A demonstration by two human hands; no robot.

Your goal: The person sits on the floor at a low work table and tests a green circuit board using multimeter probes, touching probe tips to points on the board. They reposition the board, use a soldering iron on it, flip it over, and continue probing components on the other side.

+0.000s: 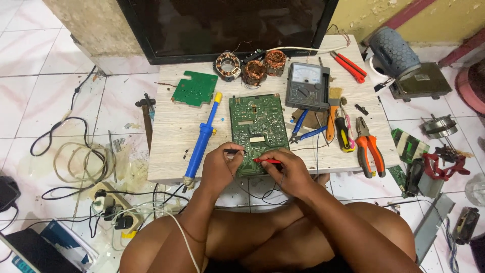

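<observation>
A green circuit board [256, 126] lies solder side up in the middle of a low wooden table [172, 126]. My left hand [220, 166] holds a black test probe [235, 151] against the board's near left part. My right hand [288, 169] holds a red test probe [267, 161] on the board's near edge. Both probe leads run down off the table's front edge. An analog multimeter [308, 86] sits behind the board to the right.
A blue desoldering pump [201, 140] lies left of the board, a smaller green board [194, 88] behind it. Motor coils [251, 68], pliers [368, 145], screwdrivers and a brush crowd the right side. A power strip [113, 212] and cables lie on the floor at left.
</observation>
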